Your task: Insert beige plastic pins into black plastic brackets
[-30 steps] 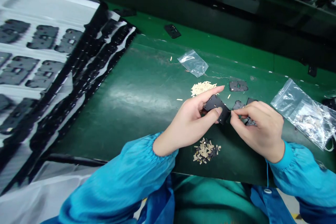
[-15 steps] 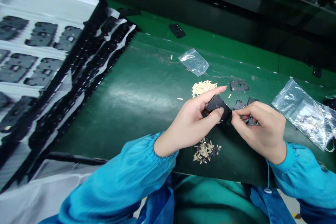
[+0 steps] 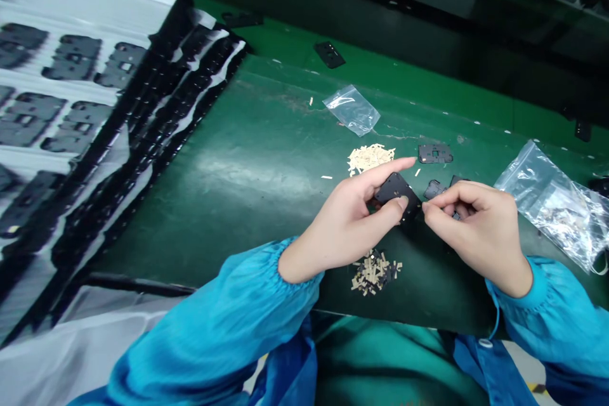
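My left hand (image 3: 354,219) grips a small flat black plastic part (image 3: 396,193) between thumb and fingers, the forefinger stretched over its top. My right hand (image 3: 476,228) is pinched at the part's right edge, thumb and forefinger tips together on something too small to make out. Both hands hover over the green mat (image 3: 266,165). Under the right hand lie a few more black parts (image 3: 434,189). A pile of pale small strips (image 3: 370,157) lies just beyond the left forefinger, and a mixed pile of tan and black bits (image 3: 375,271) lies near my wrists.
A large tray stack of black parts (image 3: 71,108) wrapped in plastic fills the left. A small clear bag (image 3: 352,110), another black part (image 3: 434,153) and one more black part farther back (image 3: 329,54) lie on the mat. A bigger clear bag (image 3: 556,203) sits right.
The hands have kept their hold on the black part. The right hand has shifted a little to the right; the view has drifted slightly.
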A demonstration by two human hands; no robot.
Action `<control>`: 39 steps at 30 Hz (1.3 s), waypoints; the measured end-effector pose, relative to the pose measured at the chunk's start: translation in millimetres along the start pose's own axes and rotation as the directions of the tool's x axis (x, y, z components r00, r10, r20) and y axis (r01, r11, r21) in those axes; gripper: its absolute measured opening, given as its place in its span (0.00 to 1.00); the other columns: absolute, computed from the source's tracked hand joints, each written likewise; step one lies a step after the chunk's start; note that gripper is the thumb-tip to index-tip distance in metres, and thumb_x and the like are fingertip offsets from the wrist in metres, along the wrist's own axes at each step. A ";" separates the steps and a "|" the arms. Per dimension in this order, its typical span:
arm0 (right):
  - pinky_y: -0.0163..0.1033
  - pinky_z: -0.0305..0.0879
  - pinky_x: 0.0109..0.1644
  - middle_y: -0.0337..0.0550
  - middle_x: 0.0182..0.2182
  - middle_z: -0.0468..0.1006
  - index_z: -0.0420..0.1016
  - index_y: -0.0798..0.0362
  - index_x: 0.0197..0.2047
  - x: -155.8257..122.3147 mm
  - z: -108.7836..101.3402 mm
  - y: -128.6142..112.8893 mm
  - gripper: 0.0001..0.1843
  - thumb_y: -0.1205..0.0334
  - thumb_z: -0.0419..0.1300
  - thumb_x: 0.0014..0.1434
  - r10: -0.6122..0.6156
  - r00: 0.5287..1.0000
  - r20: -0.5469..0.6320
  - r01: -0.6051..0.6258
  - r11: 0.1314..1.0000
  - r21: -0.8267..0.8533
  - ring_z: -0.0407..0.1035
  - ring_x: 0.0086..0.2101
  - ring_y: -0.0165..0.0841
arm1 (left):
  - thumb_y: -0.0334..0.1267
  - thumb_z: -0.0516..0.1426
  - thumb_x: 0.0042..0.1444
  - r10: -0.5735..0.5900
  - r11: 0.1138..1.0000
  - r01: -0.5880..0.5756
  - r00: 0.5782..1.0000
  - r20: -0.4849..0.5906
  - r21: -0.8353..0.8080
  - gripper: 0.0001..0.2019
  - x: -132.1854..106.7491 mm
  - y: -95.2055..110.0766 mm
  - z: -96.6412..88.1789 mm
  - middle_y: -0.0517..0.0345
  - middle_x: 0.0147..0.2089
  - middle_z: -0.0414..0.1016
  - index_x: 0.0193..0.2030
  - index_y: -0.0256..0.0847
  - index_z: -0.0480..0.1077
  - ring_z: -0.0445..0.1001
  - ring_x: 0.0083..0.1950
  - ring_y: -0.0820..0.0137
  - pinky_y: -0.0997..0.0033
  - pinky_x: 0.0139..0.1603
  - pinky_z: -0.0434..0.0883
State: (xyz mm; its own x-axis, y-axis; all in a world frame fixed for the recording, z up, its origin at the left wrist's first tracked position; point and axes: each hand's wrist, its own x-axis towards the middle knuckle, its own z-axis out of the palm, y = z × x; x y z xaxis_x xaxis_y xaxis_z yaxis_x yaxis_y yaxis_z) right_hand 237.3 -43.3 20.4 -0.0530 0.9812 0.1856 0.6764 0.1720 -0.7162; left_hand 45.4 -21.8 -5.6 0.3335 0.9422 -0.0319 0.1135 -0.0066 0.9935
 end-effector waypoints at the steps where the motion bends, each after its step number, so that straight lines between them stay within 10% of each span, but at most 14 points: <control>1: 0.34 0.59 0.26 0.32 0.18 0.72 0.77 0.51 0.23 0.6 -0.4 0.0 0.08 0.70 0.65 0.52 0.024 1.000 0.010 -0.024 1.000 0.011 0.61 0.20 0.26 | 0.30 0.58 0.59 0.003 1.000 -0.003 1.000 0.007 0.005 0.27 0.1 -0.1 -0.1 0.59 0.34 0.77 0.67 0.41 0.71 0.73 0.30 0.71 0.71 0.31 0.74; 25: 0.34 0.57 0.25 0.33 0.19 0.71 0.76 0.52 0.25 -3.8 2.1 0.7 0.09 0.72 0.64 0.55 -0.305 0.951 -0.055 0.290 0.937 -0.193 0.61 0.20 0.25 | 0.30 0.59 0.60 0.001 1.000 -0.001 1.000 -0.011 -0.011 0.26 -1.1 1.8 -0.2 0.60 0.33 0.75 0.65 0.41 0.72 0.74 0.31 0.70 0.70 0.33 0.74; 33: 0.33 0.56 0.24 0.33 0.17 0.71 0.78 0.52 0.23 0.6 -1.6 -0.7 0.07 0.70 0.64 0.51 0.004 1.000 0.019 -0.004 1.000 -0.011 0.61 0.20 0.25 | 0.29 0.58 0.60 0.007 1.000 -0.007 1.000 0.006 0.012 0.25 -1.6 1.3 -0.4 0.62 0.31 0.74 0.65 0.42 0.72 0.73 0.29 0.72 0.72 0.30 0.72; 39: 0.31 0.59 0.22 0.39 0.20 0.79 0.82 0.54 0.25 10.4 -10.4 -3.5 0.04 0.67 0.65 0.49 0.295 0.908 0.297 -0.366 0.904 0.221 0.64 0.20 0.26 | 0.28 0.59 0.59 -0.012 1.000 0.012 1.000 0.023 0.012 0.26 -2.5 4.5 -2.2 0.60 0.33 0.76 0.65 0.43 0.73 0.74 0.30 0.71 0.72 0.31 0.74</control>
State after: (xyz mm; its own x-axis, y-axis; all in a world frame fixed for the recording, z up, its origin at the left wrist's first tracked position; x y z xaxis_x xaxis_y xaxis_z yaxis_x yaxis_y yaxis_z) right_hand 242.1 -34.6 31.8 -0.0674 0.9678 -0.2426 0.4683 -0.1840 -0.8642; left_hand 43.0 -23.4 -0.9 0.3538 0.9342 -0.0463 0.1283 0.0006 0.9917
